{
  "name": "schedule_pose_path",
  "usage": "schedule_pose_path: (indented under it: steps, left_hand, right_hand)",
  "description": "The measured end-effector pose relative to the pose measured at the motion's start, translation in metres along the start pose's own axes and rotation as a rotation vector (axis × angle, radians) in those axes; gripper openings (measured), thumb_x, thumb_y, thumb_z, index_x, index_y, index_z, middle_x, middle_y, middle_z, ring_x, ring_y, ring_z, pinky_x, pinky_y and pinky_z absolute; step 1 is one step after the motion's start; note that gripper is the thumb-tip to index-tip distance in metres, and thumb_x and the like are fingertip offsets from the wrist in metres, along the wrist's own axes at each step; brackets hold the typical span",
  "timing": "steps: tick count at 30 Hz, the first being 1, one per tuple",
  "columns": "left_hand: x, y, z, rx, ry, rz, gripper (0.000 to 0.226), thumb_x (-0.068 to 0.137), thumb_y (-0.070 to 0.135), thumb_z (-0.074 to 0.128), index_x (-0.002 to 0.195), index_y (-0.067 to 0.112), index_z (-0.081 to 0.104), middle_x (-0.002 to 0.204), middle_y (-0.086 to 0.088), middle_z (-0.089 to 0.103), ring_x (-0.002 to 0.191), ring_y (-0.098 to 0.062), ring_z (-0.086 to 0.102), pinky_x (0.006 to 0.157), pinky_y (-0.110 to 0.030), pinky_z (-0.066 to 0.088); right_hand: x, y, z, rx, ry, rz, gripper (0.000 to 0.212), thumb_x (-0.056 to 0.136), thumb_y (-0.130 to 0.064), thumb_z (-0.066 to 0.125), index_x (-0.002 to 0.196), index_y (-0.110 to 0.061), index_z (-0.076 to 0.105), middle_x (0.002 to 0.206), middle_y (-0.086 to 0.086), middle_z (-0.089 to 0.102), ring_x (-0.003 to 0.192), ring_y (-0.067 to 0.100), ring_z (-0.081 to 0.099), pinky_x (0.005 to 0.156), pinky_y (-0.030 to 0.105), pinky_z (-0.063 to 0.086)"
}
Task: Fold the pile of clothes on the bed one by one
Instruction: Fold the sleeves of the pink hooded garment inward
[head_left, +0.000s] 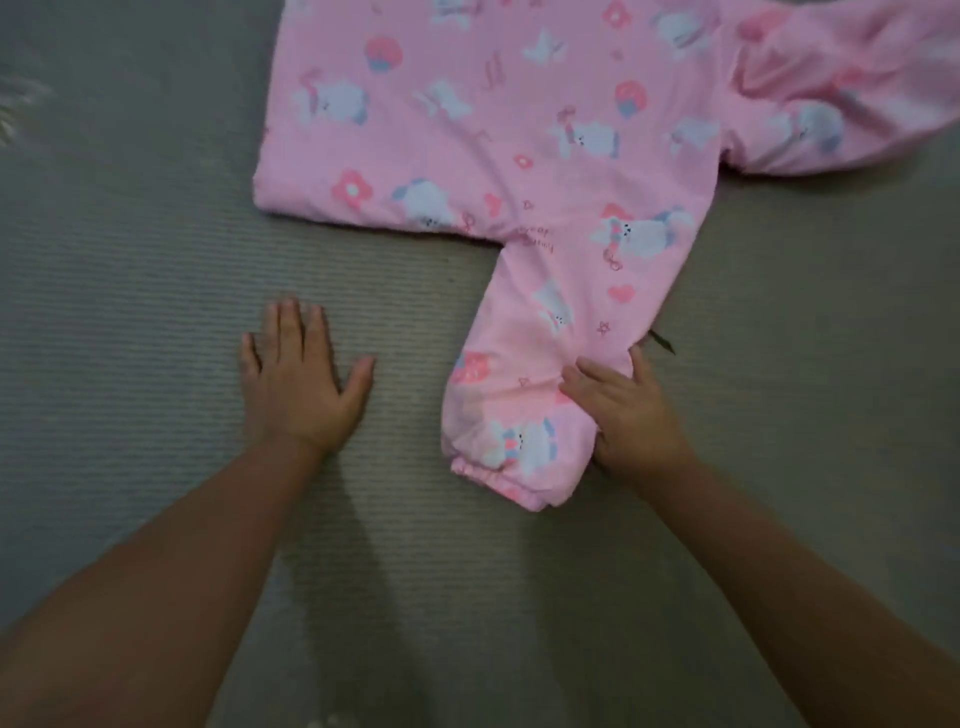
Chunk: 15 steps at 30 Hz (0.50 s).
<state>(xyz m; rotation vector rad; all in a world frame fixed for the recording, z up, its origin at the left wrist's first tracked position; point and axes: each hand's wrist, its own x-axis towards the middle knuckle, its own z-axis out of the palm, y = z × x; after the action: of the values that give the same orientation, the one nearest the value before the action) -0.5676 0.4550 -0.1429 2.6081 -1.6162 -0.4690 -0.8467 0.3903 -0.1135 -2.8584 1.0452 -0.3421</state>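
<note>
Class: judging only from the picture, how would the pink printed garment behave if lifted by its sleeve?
The pink garment would probably droop, since its far sleeve lies crumpled. It looks puffy at the near sleeve, so likely padded yet light. The right hand dents it, suggesting softness.

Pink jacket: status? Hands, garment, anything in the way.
Left hand flat on bedsheet, holding nothing. Right hand grips near sleeve at its edge. Pink jacket spread flat, unfolded. Nothing in the way.
</note>
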Motion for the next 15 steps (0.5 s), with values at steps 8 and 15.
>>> schedule_pose_path:
  steps: [8, 15]
  left_hand:
    - [-0.125, 0.061, -0.011, -0.196, -0.213, 0.39, 0.072, 0.082, 0.041, 0.038, 0.127, -0.014, 0.042, 0.136, -0.033, 0.036, 0.13, -0.043, 0.033, 0.108, -0.045, 0.024]
    - [-0.214, 0.099, -0.006, -0.073, -0.379, 0.521, 0.049, 0.086, 0.022, 0.055, 0.124, -0.007, 0.047, 0.133, -0.027, 0.045, 0.127, -0.039, 0.039, 0.105, -0.041, 0.03]
  right_hand:
    - [-0.13, -0.057, -0.045, 0.072, -0.238, 0.085, 0.037, 0.024, -0.008, 0.078, 0.06, -0.005, 0.07, 0.056, 0.005, 0.067, 0.052, 0.015, 0.066, 0.064, 0.049, 0.054]
    - [-0.265, -0.125, -0.071, 0.34, -0.762, 0.005, 0.065, 0.065, -0.005, 0.071, 0.127, -0.009, 0.053, 0.139, 0.009, 0.046, 0.131, 0.018, 0.041, 0.112, 0.03, 0.02]
